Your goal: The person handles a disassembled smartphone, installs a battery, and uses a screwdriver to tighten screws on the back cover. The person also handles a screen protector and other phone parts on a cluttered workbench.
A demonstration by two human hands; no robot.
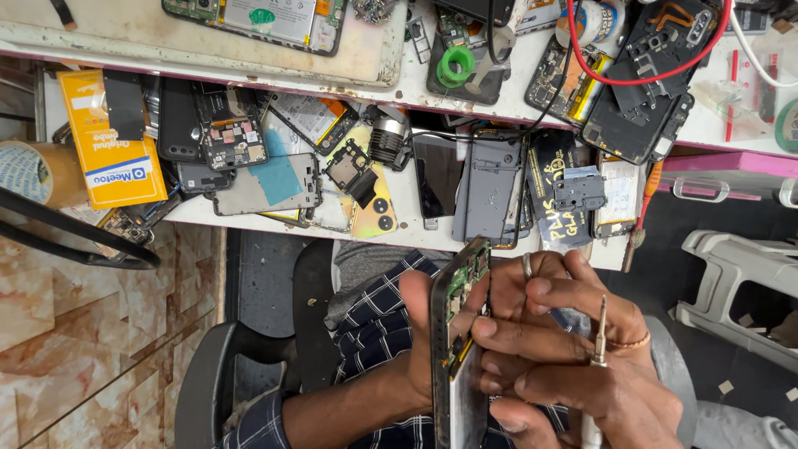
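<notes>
My left hand [420, 333], on a plaid-sleeved arm, grips an opened phone [455, 399] held on edge, with its green circuit board [457, 287] showing at the top end. The thumb lies on the near side and the fingers, one with a ring, wrap round the far side. My right hand [582, 374] sits right beside the phone, touching the left fingers. It holds a small screwdriver [599, 337] with its thin metal shaft upright between the fingers; the tip is off the phone.
A cluttered white shelf [407, 220] above the hands carries several dismantled phones, back covers and batteries. An orange box [108, 141] and a tape roll [33, 170] lie at left. A red wire [582, 62], a white plastic stool [736, 283] and a black chair [208, 374] are nearby.
</notes>
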